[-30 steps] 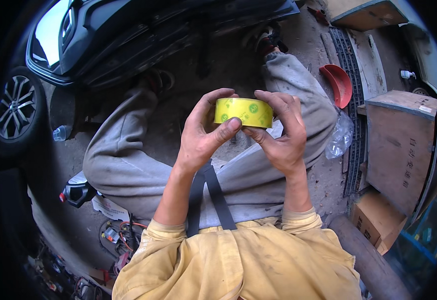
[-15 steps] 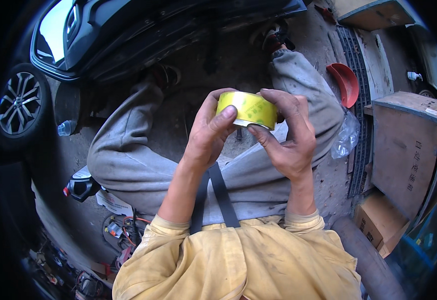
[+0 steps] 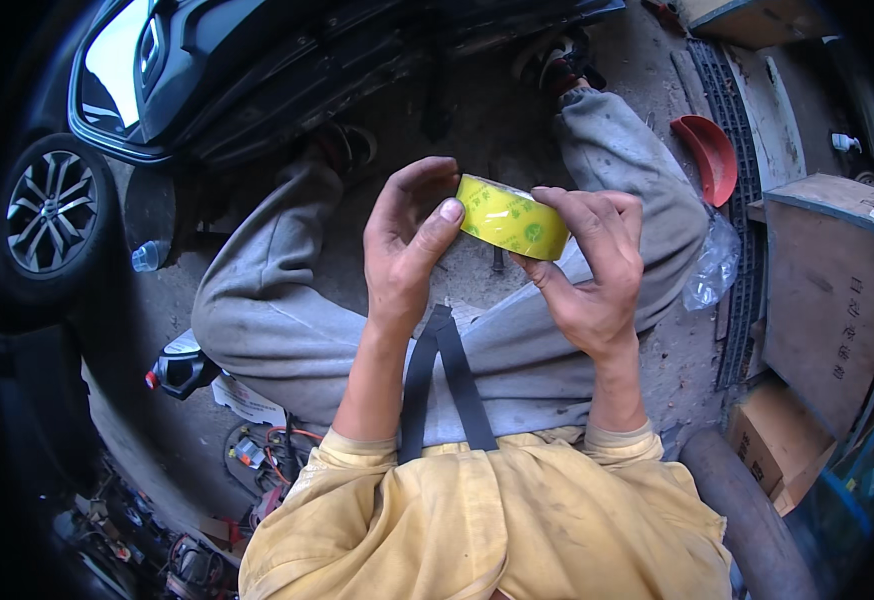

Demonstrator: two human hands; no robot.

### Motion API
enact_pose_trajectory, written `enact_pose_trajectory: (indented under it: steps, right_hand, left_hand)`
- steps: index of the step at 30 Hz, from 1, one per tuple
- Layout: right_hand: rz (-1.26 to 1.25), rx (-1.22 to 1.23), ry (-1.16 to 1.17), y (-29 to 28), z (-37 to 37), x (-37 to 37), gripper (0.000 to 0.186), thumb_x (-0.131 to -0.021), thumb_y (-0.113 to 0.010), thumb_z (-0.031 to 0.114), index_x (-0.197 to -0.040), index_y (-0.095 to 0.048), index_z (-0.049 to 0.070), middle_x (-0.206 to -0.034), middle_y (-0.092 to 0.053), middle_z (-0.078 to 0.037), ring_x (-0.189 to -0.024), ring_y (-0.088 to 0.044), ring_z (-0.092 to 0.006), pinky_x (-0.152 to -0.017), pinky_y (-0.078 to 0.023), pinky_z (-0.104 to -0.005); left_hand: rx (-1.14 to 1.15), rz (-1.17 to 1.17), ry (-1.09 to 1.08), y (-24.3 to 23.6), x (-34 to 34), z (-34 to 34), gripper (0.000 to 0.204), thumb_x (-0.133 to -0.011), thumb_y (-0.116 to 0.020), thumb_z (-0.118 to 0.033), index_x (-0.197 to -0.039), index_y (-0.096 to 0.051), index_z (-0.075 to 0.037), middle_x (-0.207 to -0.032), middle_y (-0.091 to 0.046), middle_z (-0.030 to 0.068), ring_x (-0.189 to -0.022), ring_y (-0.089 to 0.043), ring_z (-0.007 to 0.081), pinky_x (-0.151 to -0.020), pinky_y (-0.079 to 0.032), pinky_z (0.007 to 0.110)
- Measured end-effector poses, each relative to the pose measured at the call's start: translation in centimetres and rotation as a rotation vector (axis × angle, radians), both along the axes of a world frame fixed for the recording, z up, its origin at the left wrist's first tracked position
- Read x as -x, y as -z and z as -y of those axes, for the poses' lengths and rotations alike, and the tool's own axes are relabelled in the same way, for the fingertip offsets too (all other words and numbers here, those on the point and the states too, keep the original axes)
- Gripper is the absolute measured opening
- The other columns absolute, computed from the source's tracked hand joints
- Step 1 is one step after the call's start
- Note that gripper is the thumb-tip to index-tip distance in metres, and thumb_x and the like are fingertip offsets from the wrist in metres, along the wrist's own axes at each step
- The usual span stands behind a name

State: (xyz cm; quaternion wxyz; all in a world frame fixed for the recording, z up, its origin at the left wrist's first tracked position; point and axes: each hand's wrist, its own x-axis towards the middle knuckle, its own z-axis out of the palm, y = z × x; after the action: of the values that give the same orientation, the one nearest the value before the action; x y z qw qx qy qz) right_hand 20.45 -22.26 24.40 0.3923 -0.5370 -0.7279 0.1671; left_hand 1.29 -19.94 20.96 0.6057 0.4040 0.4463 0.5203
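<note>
- Centre: the right hand (image 3: 597, 265) grips a yellow tape roll (image 3: 512, 217) (tilted, green-printed); the left hand (image 3: 402, 245), fingers curved, is at its left end.
- Far left: spoked wheel (image 3: 54, 212).
- Right: red tray (image 3: 709, 160), wooden box (image 3: 817, 290).

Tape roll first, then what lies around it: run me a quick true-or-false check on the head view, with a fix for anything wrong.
1. The right hand holds the tape roll between thumb and fingers. True.
2. The left hand lies flat on the trousers. False: the left hand is raised, at the roll's left end.
3. The tape roll is plain blue. False: it is yellow with green markings.
4. A curved red tray lies to the right of both hands. True.
5. The wheel stands at the picture's right edge. False: the wheel is at the left.
</note>
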Motion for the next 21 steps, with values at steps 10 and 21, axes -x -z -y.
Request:
enact_pose_trajectory:
  steps: [10,21]
  right_hand:
    - [0.228,-0.09,0.052,-0.5,0.2,0.3,0.06,-0.057,-0.081,0.003,-0.116,-0.068,0.009,-0.101,-0.065,-0.007,-0.094,-0.051,-0.0281,-0.082,-0.044,-0.0377]
    - [0.309,-0.1,0.056,-0.4,0.2,0.0,0.06,-0.06,-0.077,0.0,-0.118,-0.068,0.009,-0.102,-0.064,-0.006,-0.094,-0.052,-0.0279,-0.086,-0.042,-0.0386]
  left_hand:
    - [-0.428,-0.646,0.063,-3.8,-0.7,-0.7,0.028,-0.076,-0.083,-0.011,-0.092,-0.063,0.0,-0.088,-0.06,0.01,-0.075,-0.059,0.0176,-0.066,-0.05,0.028]
    - [-0.493,-0.799,0.038,-3.5,-0.9,-0.8,0.019,-0.075,-0.077,-0.006,-0.089,-0.065,-0.001,-0.084,-0.061,0.0106,-0.072,-0.063,0.0231,-0.065,-0.052,0.032]
